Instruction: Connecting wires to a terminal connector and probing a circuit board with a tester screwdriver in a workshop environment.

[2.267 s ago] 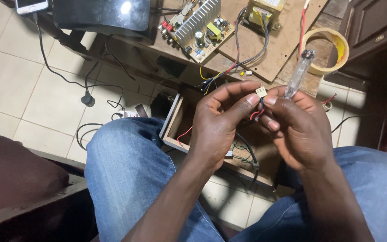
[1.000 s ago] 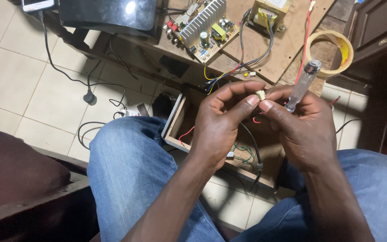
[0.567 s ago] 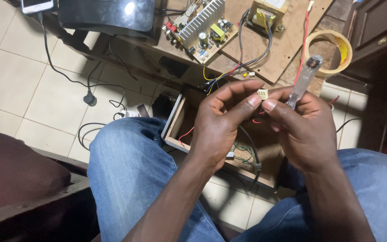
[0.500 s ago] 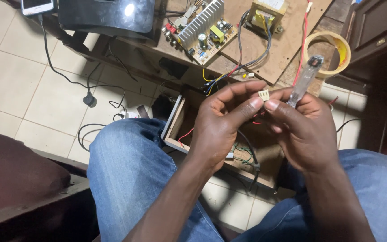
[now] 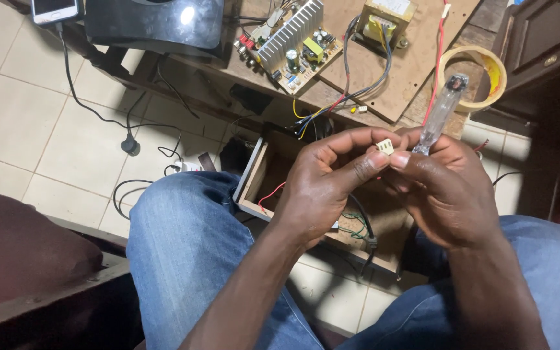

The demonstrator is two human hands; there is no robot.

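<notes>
Hands (image 5: 390, 188) around small cream connector (image 5: 384, 146) and clear-handled screwdriver (image 5: 440, 112).

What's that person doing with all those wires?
A seated person holds a small cream connector between the fingertips of both hands. The right hand also grips a clear-handled screwdriver. The left hand pinches the connector. Below the hands sits an open wooden box with wires; a circuit board lies on the table.

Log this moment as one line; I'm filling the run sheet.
left hand: pinches small white plug | right hand: holds clear-handled screwdriver | below: open wooden box | behind: circuit board
</notes>
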